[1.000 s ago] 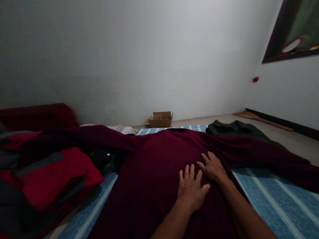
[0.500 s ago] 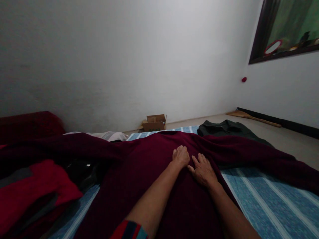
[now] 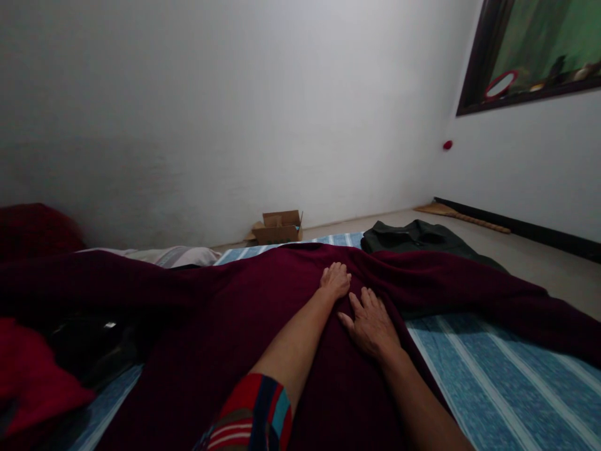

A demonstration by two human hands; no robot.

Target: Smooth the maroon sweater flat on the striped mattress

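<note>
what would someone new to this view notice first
Probably the maroon long-sleeved top, spread from side to side across the view. The left hand and right hand are on its upper part, just right of the picture's centre. Next might come the blue striped sheet at lower right and the open cardboard box near the back wall.

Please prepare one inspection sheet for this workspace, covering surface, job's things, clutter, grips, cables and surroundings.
Surface: blue striped sheet, partly covered.
Job's things: maroon garment, spread out, sleeves leaving view on both sides.
Clutter: dark green garment, partly behind a maroon sleeve; red cloth and shiny black item at picture left.
Grips: left hand on maroon garment, fingers curled, pinching unclear; right hand flat on it, fingers spread.
Cables: nothing seen.
Surroundings: open cardboard box near the white wall; window at upper right.
</note>
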